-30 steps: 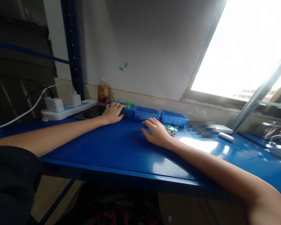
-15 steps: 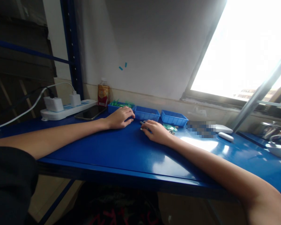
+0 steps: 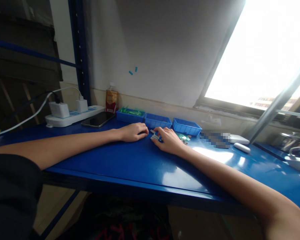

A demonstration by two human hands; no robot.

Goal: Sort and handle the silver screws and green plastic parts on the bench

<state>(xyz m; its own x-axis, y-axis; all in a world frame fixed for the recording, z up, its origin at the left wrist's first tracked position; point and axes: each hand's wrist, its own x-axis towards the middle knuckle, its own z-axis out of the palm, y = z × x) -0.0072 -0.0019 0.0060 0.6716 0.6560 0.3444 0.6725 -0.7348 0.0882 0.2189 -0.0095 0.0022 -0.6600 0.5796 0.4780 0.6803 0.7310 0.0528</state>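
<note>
My left hand [image 3: 134, 132] rests on the blue table [image 3: 130, 160] with its fingers curled, in front of the left blue tray [image 3: 130, 116], which holds green pieces. What its fingers hold is hidden. My right hand [image 3: 168, 140] lies just to the right, its fingertips pinching a small metal part [image 3: 154, 135]. The two hands almost touch. Behind them stand the middle blue tray [image 3: 157, 120] and the right blue tray [image 3: 186, 126]. A small pile of green and metal parts [image 3: 183, 137] lies by my right wrist.
A white power strip [image 3: 72, 115] with chargers and a dark phone [image 3: 97, 120] lie at the back left. A drink bottle [image 3: 111, 98] stands against the wall. White devices [image 3: 241, 142] lie to the right under the window. A blue shelf post [image 3: 80, 50] rises at left.
My left hand has drawn back from the left tray and moved right along the table toward my right hand. My right hand's fingers have closed on a small metal part.
</note>
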